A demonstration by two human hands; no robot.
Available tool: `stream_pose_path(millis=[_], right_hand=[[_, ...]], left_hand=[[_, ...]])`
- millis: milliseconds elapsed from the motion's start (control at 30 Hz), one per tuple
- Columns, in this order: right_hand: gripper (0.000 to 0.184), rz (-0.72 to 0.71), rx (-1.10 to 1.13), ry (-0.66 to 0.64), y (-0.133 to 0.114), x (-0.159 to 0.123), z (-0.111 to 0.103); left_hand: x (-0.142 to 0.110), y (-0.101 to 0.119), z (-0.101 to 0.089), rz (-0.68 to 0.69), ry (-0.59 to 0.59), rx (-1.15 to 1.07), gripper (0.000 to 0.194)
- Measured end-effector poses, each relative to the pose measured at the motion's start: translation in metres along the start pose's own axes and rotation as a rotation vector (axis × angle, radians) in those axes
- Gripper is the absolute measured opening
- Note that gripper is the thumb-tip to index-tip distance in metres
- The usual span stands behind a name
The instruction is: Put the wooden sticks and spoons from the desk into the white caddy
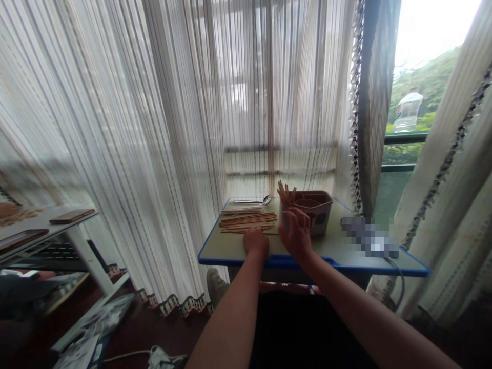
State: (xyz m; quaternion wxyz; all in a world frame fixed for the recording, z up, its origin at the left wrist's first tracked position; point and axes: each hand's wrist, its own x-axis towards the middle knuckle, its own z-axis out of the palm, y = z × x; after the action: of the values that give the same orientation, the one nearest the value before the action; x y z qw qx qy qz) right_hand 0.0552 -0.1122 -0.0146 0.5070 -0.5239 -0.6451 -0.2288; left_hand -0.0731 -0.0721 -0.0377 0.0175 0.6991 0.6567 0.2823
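My left hand (256,242) is low on the near side of the desk, its fingers closed over the nearest of the wooden chopsticks (249,220). A thin chopstick sticks out to the right of that hand, toward my right one. My right hand (296,230) is raised just in front of the utensil holder (323,215), with curved fingers apart and nothing visible in them. More chopsticks (285,191) stand upright in the holder's left part. Behind the row of lying sticks, a metal slotted spoon (266,200) lies among other slim utensils.
The small desk (215,251) has a blue rim. On its right lies a blurred-out object (369,238) with a cable (402,282) hanging down. A white table (69,228) with trays stands at the left. Curtains (172,128) hang right behind the desk.
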Motion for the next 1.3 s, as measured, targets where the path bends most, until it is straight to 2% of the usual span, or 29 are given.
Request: stream_pose_path(millis=[167, 233, 300, 467, 533, 667, 767, 833, 967, 1100, 1200, 1300], right_hand=[[0.031, 0.086, -0.031, -0.504, 0.019, -0.022, 0.011], [0.027, 0.129, -0.063, -0.634, 0.025, -0.022, 0.017], [0.022, 0.185, -0.030, -0.677, 0.029, -0.021, 0.021], [0.025, 0.345, 0.090, -0.565, 0.037, -0.018, 0.020], [0.029, 0.424, 0.171, -0.408, 0.040, -0.018, 0.014], [0.035, 0.554, 0.321, 0.011, 0.040, -0.019, 0.000], [0.037, 0.565, 0.324, 0.163, 0.037, -0.020, -0.005], [0.038, 0.569, 0.315, 0.198, 0.036, -0.020, -0.006], [0.036, 0.595, 0.362, 0.182, 0.036, -0.021, -0.004], [0.038, 0.619, 0.406, 0.261, 0.035, -0.022, -0.003], [0.031, 0.589, 0.404, 0.308, 0.031, -0.023, -0.006], [0.026, 0.494, 0.399, 0.294, 0.026, -0.023, -0.011]], left_hand=[[0.001, 0.000, 0.000, -0.007, 0.004, 0.012, 0.027], [0.001, 0.000, -0.001, -0.031, 0.011, -0.004, 0.027], [0.001, 0.001, -0.003, -0.048, 0.015, -0.016, 0.028], [0.000, 0.003, -0.006, -0.059, -0.031, -0.030, 0.031], [0.000, 0.003, -0.006, -0.064, -0.032, -0.032, 0.033], [0.001, 0.003, -0.004, -0.066, 0.009, -0.039, 0.032], [0.000, 0.003, -0.003, -0.059, 0.007, -0.023, 0.029], [0.000, 0.003, -0.004, -0.047, -0.019, -0.004, 0.027], [-0.001, 0.005, -0.007, -0.041, -0.052, 0.031, 0.026], [-0.001, 0.005, -0.007, -0.026, -0.060, 0.031, 0.026], [-0.001, 0.004, -0.006, -0.010, -0.059, 0.027, 0.027], [-0.001, 0.004, -0.007, -0.006, -0.067, 0.019, 0.031]])
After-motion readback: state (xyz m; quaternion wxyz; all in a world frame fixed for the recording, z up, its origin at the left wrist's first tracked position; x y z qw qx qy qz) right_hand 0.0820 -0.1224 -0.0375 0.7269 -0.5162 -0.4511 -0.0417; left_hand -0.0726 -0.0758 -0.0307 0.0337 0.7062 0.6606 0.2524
